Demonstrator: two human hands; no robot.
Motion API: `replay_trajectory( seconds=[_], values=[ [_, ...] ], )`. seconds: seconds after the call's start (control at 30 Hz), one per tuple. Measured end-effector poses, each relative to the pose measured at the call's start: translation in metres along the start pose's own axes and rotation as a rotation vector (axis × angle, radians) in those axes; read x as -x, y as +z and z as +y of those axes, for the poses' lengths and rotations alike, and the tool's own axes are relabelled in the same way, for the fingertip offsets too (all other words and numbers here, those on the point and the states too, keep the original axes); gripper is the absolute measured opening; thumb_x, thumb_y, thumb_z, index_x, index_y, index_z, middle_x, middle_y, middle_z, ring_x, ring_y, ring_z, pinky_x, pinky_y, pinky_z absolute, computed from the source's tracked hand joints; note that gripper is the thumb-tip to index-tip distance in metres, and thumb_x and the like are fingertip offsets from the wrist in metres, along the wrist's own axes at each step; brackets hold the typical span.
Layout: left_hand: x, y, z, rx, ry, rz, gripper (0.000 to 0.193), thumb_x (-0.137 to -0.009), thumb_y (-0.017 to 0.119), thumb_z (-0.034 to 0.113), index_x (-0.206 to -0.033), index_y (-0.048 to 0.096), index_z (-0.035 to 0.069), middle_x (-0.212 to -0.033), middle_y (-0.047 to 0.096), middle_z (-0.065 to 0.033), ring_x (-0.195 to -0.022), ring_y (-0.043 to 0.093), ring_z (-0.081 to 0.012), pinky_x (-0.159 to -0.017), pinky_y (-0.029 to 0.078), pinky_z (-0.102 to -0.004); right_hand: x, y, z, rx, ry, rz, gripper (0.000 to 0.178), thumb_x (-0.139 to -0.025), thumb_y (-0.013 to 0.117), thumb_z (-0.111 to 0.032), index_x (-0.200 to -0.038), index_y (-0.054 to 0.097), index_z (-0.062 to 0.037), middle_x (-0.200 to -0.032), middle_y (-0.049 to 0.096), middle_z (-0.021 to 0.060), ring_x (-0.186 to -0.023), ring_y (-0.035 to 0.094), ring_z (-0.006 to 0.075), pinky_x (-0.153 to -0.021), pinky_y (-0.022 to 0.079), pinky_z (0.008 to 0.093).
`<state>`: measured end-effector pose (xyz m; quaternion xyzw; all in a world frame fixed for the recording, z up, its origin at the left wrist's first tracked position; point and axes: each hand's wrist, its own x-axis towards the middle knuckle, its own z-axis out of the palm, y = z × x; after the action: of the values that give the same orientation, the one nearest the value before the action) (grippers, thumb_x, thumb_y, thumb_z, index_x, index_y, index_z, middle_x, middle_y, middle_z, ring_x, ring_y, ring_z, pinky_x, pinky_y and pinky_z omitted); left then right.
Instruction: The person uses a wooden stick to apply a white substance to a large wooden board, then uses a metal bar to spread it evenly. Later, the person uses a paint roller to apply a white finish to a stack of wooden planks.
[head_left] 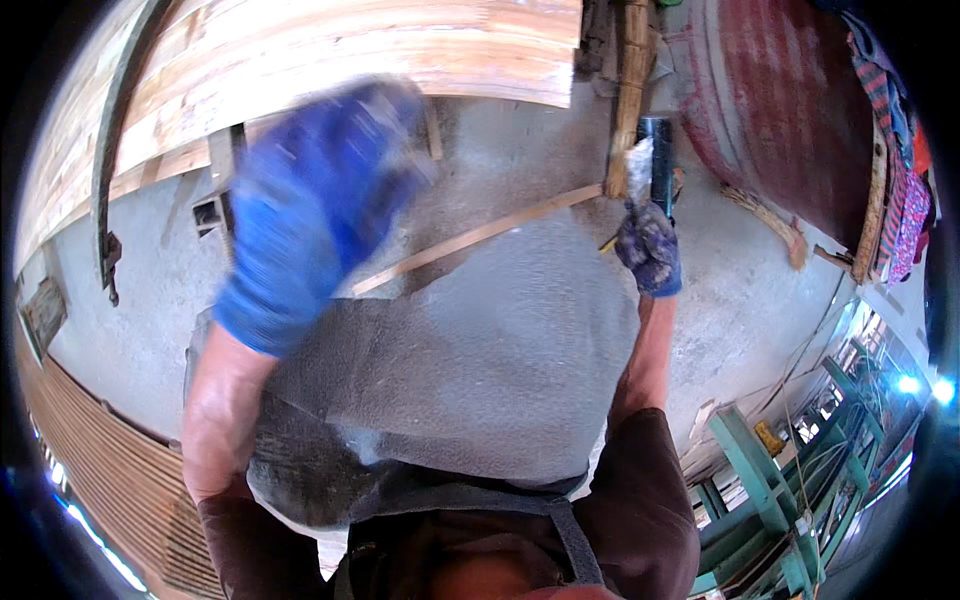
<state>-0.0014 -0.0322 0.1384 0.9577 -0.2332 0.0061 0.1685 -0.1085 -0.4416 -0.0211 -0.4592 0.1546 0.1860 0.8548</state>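
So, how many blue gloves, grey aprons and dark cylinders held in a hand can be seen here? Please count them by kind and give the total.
Blue gloves: 2
Grey apron: 1
Dark cylinder: 1
Total: 4

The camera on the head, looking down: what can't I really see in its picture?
- Head view, left hand: motion blur hides its fingers and whether it holds anything.
- Head view, dark cylinder: the right hand hides its lower end.
- Head view, wooden boards: the picture's upper edge cuts them off.
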Motion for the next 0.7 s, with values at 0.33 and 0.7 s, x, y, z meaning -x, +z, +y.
replay_trajectory(
  seconds=[0.33, 0.7],
  values=[
    [0.216, 0.266, 0.049, 1.6, -1.744, -0.509, 0.069, -0.086, 0.049, 0.071, -0.104, 0.061, 0.005, -0.088, 0.065, -0.011, -0.066, 0.06, -0.0231, -0.054, 0.054, -0.037, 0.031, 0.038, 0.04, 0.452, 0.055, 0.267, 0.029, -0.084, 0.068, -0.018, -0.107, 0.059, -0.0024, -0.086, 0.061, 0.0025, -0.075, 0.057, 0.0123, -0.07, 0.047, 0.0258],
    [0.204, 0.274, 0.032, 1.977, -1.979, 0.007, 0.044, -0.094, 0.05, 0.053, -0.11, 0.057, 0.013, -0.088, 0.068, -0.0147, -0.066, 0.066, -0.0311, -0.062, 0.055, -0.0485, 0.019, 0.168, -0.063, 0.766, -0.148, 0.223, 0.025, -0.097, 0.049, -0.015, -0.113, 0.06, 0.0009, -0.072, 0.055, -0.0012, -0.058, 0.049, 0.0063, -0.052, 0.039, 0.0212]
  ],
)
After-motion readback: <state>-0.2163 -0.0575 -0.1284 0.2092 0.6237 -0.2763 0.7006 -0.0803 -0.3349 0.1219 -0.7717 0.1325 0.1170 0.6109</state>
